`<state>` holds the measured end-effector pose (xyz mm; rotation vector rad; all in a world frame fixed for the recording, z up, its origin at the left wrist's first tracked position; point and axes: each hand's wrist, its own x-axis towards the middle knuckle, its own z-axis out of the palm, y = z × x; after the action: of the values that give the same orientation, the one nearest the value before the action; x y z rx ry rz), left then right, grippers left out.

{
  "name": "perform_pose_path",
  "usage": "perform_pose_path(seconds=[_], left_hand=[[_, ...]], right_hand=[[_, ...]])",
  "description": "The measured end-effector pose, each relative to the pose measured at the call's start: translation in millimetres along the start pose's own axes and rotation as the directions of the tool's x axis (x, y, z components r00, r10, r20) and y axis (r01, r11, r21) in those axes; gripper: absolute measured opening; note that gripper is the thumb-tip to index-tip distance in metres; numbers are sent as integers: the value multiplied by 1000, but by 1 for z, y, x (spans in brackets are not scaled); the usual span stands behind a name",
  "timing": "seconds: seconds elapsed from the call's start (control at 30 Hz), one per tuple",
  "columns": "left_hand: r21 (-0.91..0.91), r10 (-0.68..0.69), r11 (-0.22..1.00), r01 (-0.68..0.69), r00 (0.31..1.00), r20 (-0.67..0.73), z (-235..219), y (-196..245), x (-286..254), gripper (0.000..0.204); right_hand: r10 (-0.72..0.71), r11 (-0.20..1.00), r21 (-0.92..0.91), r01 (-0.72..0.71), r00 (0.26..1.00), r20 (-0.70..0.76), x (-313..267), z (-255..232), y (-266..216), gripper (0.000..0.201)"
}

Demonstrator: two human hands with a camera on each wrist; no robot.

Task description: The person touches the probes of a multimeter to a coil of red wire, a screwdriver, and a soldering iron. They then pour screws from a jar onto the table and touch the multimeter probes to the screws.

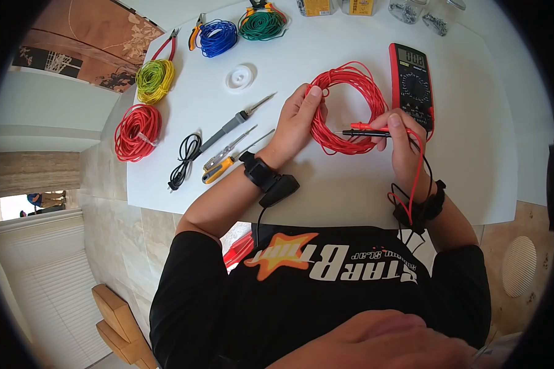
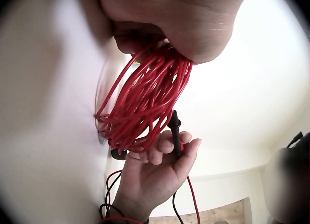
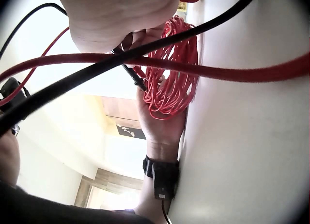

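My left hand (image 1: 298,123) grips the left side of a coil of red wire (image 1: 377,92), thumb on top, and holds it up over the white table. In my right hand (image 1: 403,138), thumb and fingers pinch a red test probe (image 1: 364,126) and a black test probe (image 1: 366,133) side by side. Both probes point left across the coil's lower part. Their leads loop down past the right wrist. The left wrist view shows the coil (image 2: 145,98) hanging below the left hand, with the right hand's fingers close against its lower end. A red-framed multimeter (image 1: 414,86) lies right of the coil.
Left of the coil lie a soldering iron (image 1: 231,125), a yellow-handled screwdriver (image 1: 218,170) and a white spool (image 1: 239,78). Red (image 1: 138,132), yellow-green (image 1: 154,81), blue (image 1: 218,38) and green (image 1: 261,26) wire coils line the left and far edges. Jars of screws (image 1: 436,24) stand far right.
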<state>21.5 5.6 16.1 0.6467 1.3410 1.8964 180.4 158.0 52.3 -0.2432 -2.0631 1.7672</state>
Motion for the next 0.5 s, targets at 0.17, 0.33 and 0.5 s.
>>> perform_pose_path(seconds=[0.17,0.33,0.5], left_hand=[[5,-5,1000,5,1000,0,0,1,0,35],[-1,5,1000,-5,1000,2,-1,0,0,36],[5,6,1000,-6,1000,3,-1,0,0,36]], right_hand=[[-1,999,42,4,998,-58,0,-1,4,40],[8,1000,18,-7,1000,-21,0,1,1,41],[20,1000,6,-20,1000,-2,0,1,-2,41]])
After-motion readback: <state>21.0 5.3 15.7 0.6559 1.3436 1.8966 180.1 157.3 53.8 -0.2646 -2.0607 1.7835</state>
